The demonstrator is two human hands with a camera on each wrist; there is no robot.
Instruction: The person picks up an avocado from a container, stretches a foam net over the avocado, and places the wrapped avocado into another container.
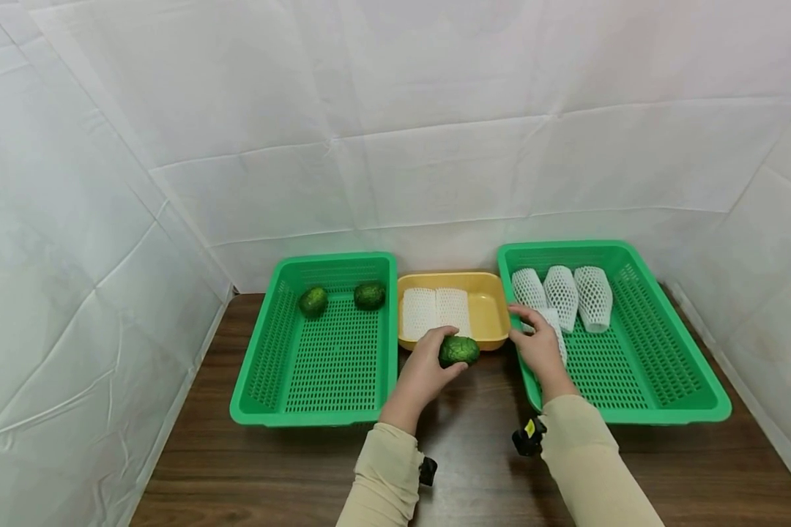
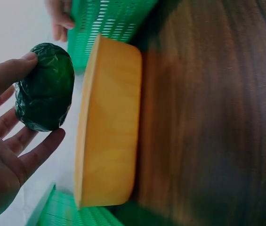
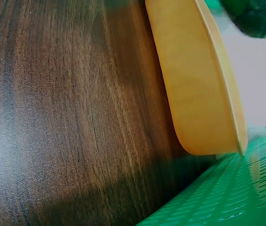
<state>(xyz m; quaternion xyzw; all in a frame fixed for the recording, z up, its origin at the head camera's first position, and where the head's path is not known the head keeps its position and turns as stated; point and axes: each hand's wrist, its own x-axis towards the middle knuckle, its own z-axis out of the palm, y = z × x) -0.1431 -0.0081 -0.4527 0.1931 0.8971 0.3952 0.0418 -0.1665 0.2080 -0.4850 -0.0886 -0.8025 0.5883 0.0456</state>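
One oval green fruit [image 1: 459, 351] was in your left hand [image 1: 427, 369] in the head view, in front of the near rim of the yellow tray [image 1: 488, 311]. It looked mottled, dark green with lighter patches, and your thumb and fingers were spread only as wide as its body. Two flat white mesh sleeves [image 1: 452, 307] lay in that tray. Your right hand [image 1: 542, 353] was by the left rim of the right green basket [image 1: 672, 359], thumb and fingers apart with nothing seen between them; plump white net sleeves [image 1: 593, 296] lay in that basket. Two more green fruits [image 1: 370, 296] sat in the left green basket [image 1: 329, 359].

In the left wrist view, your thumb pressed one side of the fruit and your fingers supported the other; its skin was glossy and creased (almost like crumpled wrapping), brighter green on one flank.

In the right wrist view, only a blurred part of the fruit showed at the upper corner, dark and shiny, beyond the tray; a fingertip edged in, too little to tell your right grip.
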